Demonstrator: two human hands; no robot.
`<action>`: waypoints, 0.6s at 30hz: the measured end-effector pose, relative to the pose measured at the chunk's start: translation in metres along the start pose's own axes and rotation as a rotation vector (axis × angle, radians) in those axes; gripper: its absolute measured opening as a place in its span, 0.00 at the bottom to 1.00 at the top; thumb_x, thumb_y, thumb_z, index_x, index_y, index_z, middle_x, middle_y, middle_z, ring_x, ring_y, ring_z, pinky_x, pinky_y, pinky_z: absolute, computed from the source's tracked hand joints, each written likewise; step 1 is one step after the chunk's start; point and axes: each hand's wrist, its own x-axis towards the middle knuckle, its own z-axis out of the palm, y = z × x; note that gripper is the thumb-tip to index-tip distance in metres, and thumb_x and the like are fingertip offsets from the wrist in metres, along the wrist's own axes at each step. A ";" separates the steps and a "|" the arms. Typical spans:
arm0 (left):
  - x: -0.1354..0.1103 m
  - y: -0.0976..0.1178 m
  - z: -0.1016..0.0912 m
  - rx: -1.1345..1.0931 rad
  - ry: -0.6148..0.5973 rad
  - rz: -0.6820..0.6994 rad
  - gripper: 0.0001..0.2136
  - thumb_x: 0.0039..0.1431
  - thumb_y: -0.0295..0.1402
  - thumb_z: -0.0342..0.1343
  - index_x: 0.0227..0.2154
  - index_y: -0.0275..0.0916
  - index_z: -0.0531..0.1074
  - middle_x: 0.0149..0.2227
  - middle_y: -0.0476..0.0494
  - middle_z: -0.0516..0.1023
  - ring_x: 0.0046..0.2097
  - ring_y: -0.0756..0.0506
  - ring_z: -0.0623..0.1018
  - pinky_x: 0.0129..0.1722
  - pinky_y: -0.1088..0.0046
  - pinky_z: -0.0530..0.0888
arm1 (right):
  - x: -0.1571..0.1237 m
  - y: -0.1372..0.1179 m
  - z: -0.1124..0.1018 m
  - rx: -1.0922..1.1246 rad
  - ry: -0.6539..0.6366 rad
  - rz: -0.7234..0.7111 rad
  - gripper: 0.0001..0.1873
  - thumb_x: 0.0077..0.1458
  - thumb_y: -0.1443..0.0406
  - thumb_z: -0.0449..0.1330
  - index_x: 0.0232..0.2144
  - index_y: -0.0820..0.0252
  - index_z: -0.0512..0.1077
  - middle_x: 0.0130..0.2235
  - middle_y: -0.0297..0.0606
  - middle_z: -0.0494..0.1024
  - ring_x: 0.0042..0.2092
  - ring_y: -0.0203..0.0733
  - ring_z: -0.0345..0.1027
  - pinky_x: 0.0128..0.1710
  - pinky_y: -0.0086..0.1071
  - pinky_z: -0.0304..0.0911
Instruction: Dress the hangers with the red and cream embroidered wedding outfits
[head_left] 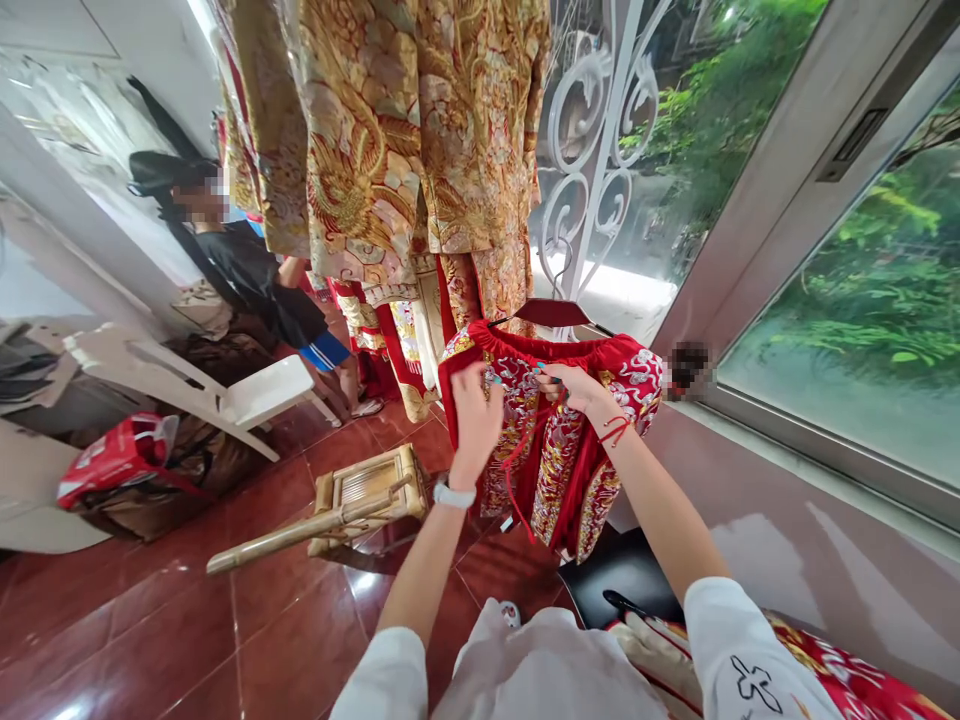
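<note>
A red skirt (547,440) with gold and silver embroidered panels and a gathered waistband hangs in front of me on a dark red hanger (553,313). My right hand (571,388) is closed at the upper middle of the skirt, its fingers pinching a thin red cord (512,490) that loops down over the front. At the skirt's upper left is my left hand (478,415), fingers raised and apart from the thumb, close to the fabric. Nothing shows in its grasp, though its fingertips partly blend with the embroidery.
Gold embroidered garments (367,150) hang above, beside a white scrolled metal frame (592,150). A bamboo chair (367,500) stands on the red tiles at left. Behind it are a white chair (266,390) and a person in dark clothes (247,265). A black seat (622,575) lies below right, by the window wall.
</note>
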 end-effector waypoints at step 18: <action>0.156 -0.024 -0.002 0.123 -0.201 0.089 0.10 0.61 0.36 0.58 0.25 0.38 0.73 0.28 0.45 0.75 0.38 0.43 0.73 0.44 0.67 0.69 | -0.011 0.002 -0.009 -0.003 0.021 0.018 0.17 0.58 0.70 0.57 0.26 0.55 0.51 0.22 0.24 0.53 0.21 0.28 0.37 0.19 0.23 0.37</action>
